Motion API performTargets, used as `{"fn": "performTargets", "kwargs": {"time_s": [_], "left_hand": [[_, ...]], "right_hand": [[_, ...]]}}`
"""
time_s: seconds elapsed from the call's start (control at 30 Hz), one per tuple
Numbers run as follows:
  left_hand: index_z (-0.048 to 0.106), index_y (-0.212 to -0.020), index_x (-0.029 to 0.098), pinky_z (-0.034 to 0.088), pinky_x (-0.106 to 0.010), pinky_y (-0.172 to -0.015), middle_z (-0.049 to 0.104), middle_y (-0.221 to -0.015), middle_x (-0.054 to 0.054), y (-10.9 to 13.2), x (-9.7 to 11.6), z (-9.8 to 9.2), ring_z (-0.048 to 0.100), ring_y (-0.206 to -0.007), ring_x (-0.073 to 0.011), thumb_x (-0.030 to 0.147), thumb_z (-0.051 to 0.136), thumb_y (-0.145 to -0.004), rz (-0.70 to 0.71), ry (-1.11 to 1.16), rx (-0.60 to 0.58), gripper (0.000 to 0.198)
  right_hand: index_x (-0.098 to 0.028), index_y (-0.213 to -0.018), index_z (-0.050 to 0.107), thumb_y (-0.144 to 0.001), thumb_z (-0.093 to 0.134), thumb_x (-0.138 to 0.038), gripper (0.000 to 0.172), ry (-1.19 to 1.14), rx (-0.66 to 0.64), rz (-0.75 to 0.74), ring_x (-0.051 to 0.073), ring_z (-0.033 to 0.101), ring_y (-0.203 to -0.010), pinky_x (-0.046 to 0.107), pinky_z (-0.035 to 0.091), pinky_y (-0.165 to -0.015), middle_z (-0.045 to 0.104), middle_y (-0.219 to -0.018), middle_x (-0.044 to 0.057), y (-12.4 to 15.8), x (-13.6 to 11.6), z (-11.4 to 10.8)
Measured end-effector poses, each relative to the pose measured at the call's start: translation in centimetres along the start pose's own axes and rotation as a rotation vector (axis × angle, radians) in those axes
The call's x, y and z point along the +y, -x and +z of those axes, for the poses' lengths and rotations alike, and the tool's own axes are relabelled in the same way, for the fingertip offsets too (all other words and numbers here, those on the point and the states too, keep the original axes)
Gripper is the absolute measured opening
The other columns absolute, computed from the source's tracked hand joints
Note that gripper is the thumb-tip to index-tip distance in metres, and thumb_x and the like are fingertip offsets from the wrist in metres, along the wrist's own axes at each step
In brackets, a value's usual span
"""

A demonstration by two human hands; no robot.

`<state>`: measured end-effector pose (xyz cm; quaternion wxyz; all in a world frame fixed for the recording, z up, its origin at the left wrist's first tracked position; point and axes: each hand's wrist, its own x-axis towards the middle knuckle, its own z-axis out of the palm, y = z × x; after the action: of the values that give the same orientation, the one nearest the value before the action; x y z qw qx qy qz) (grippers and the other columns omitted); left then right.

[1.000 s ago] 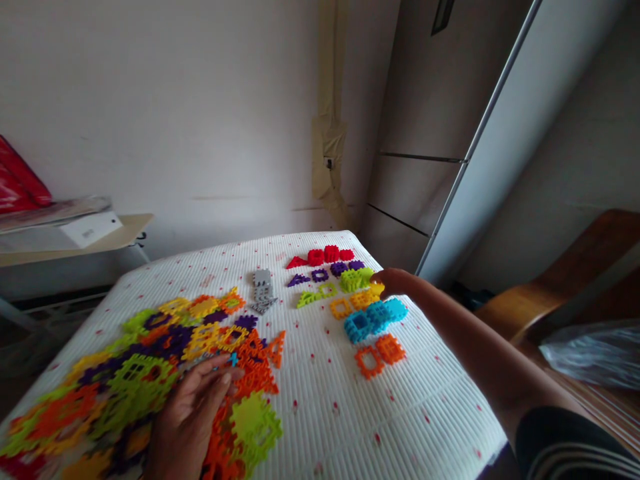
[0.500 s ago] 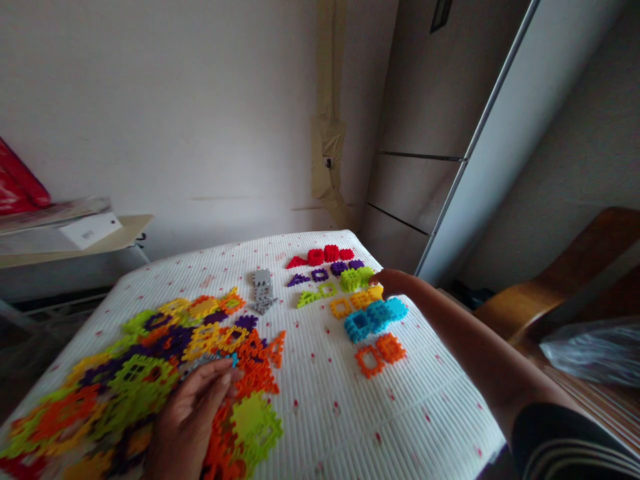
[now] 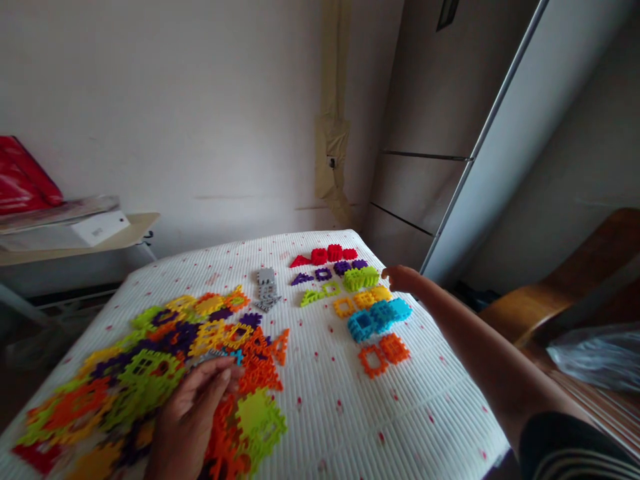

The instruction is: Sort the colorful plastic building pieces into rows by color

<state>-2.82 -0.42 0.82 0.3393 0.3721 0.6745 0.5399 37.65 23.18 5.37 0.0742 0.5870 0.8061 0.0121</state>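
My left hand (image 3: 193,413) is over a pile of loose plastic interlocking tiles, thumb and fingers pressed together; what lies between them, if anything, is hidden. A light blue piece (image 3: 236,355) and grey pieces (image 3: 207,357) show just past its fingers. A lime tile (image 3: 260,420) and orange tiles (image 3: 257,367) lie to its right. Across the table my right hand (image 3: 401,279) hovers just right of a lime stack (image 3: 361,277), apart from it, fingers loosely extended and holding nothing visible. Nearby are yellow tiles (image 3: 367,299) and blue stacks (image 3: 380,317).
Rows of red (image 3: 334,253), purple (image 3: 323,274) and orange (image 3: 384,353) tiles lie on the white ribbed table cover (image 3: 325,427). Grey tiles (image 3: 267,287) sit mid-table. A cabinet (image 3: 415,180) stands behind right, a wooden chair (image 3: 565,280) at far right.
My right hand has come away from the lime stack, slightly to the right. The left hand has stayed over the pile, still pinched. The view has shifted slightly.
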Motion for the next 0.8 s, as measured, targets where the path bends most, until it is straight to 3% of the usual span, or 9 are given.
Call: {"fn": "performTargets", "kwargs": {"time_s": [0.2, 0.3, 0.37, 0.47, 0.57, 0.67, 0.8], "left_hand": [[0.064, -0.091, 0.020, 0.051, -0.029, -0.075, 0.072, -0.086, -0.004, -1.4, 1.3, -3.6, 0.065, -0.080, -0.0207, 0.047, 0.059, -0.070, 0.148, -0.160, 0.166, 0.035], [0.066, -0.087, 0.020, 0.047, -0.033, -0.084, 0.071, -0.092, -0.005, -2.1, 1.3, -5.6, 0.064, -0.090, -0.0228, 0.041, 0.052, -0.074, 0.215, -0.453, 0.186, 0.029], [0.067, -0.089, 0.019, 0.045, -0.034, -0.088, 0.071, -0.096, -0.007, -2.4, 0.9, -6.6, 0.063, -0.093, -0.0228, 0.035, 0.047, -0.076, 0.211, -0.603, 0.166, 0.028], [0.068, -0.089, 0.016, 0.043, -0.035, -0.091, 0.070, -0.098, -0.010, -2.5, 0.1, -7.1, 0.062, -0.097, -0.0234, 0.027, 0.045, -0.075, 0.189, -0.694, 0.135, 0.030], [0.069, -0.085, 0.015, 0.045, -0.034, -0.087, 0.071, -0.093, -0.010, -2.3, -0.4, -7.1, 0.063, -0.093, -0.0233, 0.024, 0.046, -0.074, 0.174, -0.687, 0.081, 0.027], [0.070, -0.082, 0.017, 0.048, -0.028, -0.075, 0.072, -0.084, -0.005, -1.7, -0.1, -7.4, 0.065, -0.081, -0.0191, 0.025, 0.050, -0.073, 0.164, -0.639, -0.032, 0.023], [0.068, -0.074, 0.017, 0.044, -0.025, -0.065, 0.070, -0.075, -0.002, 0.1, 0.9, -8.8, 0.063, -0.072, -0.0175, 0.029, 0.056, -0.071, 0.157, -0.648, -0.193, 0.017]], "right_hand": [[-0.018, -0.111, 0.062, -0.083, 0.044, -0.023, 0.034, 0.004, 0.203, 0.086, 0.023, 0.065, -0.079, 0.029, 0.045, -0.061, 0.070, -0.097, 0.011, 2.5, -3.3, -2.2], [-0.020, -0.096, 0.065, -0.084, 0.044, -0.031, 0.027, -0.127, 0.444, -0.038, 0.020, 0.065, -0.069, 0.027, 0.043, -0.058, 0.071, -0.085, 0.007, 4.4, -7.3, -2.1], [-0.020, -0.090, 0.065, -0.085, 0.044, -0.033, 0.025, -0.267, 0.498, -0.213, 0.018, 0.064, -0.066, 0.025, 0.043, -0.057, 0.070, -0.081, 0.006, 6.0, -10.7, -1.4], [-0.020, -0.090, 0.063, -0.089, 0.041, -0.032, 0.025, -0.397, 0.463, -0.477, 0.016, 0.063, -0.067, 0.025, 0.044, -0.060, 0.068, -0.081, 0.005, 8.2, -16.0, 0.3], [-0.020, -0.087, 0.063, -0.091, 0.038, -0.028, 0.026, -0.387, 0.371, -0.634, 0.016, 0.062, -0.067, 0.025, 0.043, -0.061, 0.067, -0.079, 0.006, 9.4, -20.0, 2.1], [-0.020, -0.079, 0.061, -0.092, 0.035, -0.024, 0.029, -0.352, 0.316, -0.699, 0.015, 0.060, -0.064, 0.026, 0.041, -0.058, 0.063, -0.072, 0.005, 9.7, -22.1, 3.7], [-0.019, -0.072, 0.058, -0.093, 0.033, -0.021, 0.033, -0.351, 0.310, -0.737, 0.014, 0.055, -0.061, 0.025, 0.038, -0.056, 0.059, -0.067, 0.004, 9.5, -22.7, 5.4]]}}
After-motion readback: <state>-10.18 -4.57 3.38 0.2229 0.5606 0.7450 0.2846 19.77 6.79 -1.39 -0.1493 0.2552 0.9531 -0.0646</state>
